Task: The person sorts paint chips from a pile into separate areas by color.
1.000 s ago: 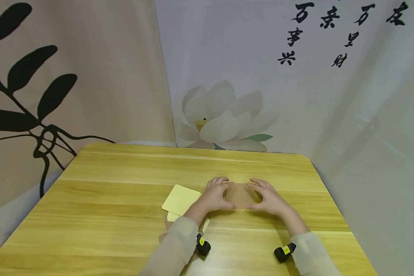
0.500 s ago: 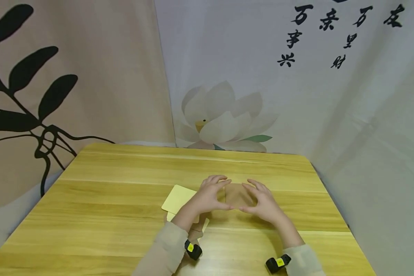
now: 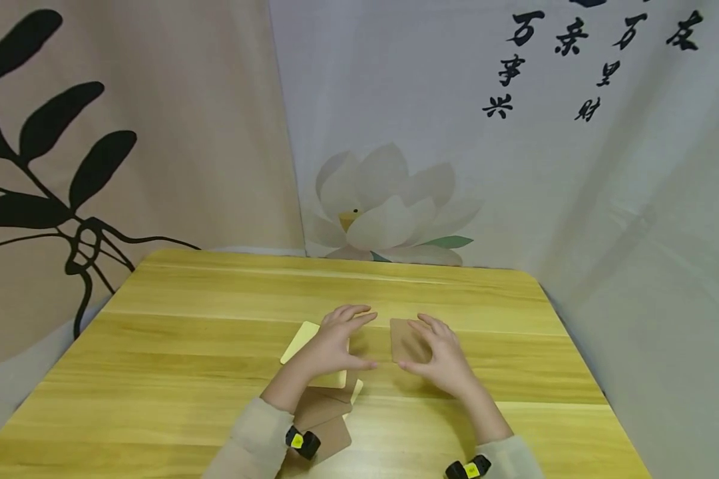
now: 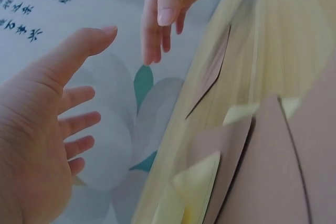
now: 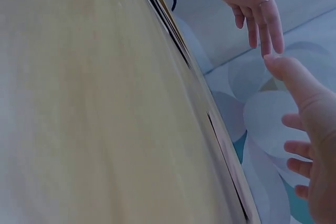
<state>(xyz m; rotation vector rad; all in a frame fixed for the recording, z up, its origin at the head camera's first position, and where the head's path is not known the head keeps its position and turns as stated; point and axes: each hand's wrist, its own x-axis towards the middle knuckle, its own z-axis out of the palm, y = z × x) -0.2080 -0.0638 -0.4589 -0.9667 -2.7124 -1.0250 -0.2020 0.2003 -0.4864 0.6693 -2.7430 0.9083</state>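
Observation:
A square brown card (image 3: pixel 400 340) lies flat on the wooden table. Over its right part, in the head view, is my right hand (image 3: pixel 442 358), thumb and fingers spread in a loose arc with nothing between them. My left hand (image 3: pixel 331 342) hovers to the left of that card, likewise spread and holding nothing. Beneath and behind the left hand and wrist is a loose spread of cards: a yellow card (image 3: pixel 297 340) at its far end and several brown cards (image 3: pixel 331 440) nearer me, partly hidden by the forearm. The left wrist view shows these yellow cards (image 4: pixel 203 184) and brown cards (image 4: pixel 265 166) overlapping.
The wooden table (image 3: pixel 204 372) extends on both sides of the hands. Behind it hangs a pale cloth (image 3: pixel 515 199) printed with a lotus, leaves and black characters. Each wrist wears a small black camera (image 3: pixel 302 442) with a yellow patch.
Both hands have shifted left and somewhat nearer me, the left one farther, so the gap between them has widened. The single brown card stayed in place; more brown cards show under the left wrist.

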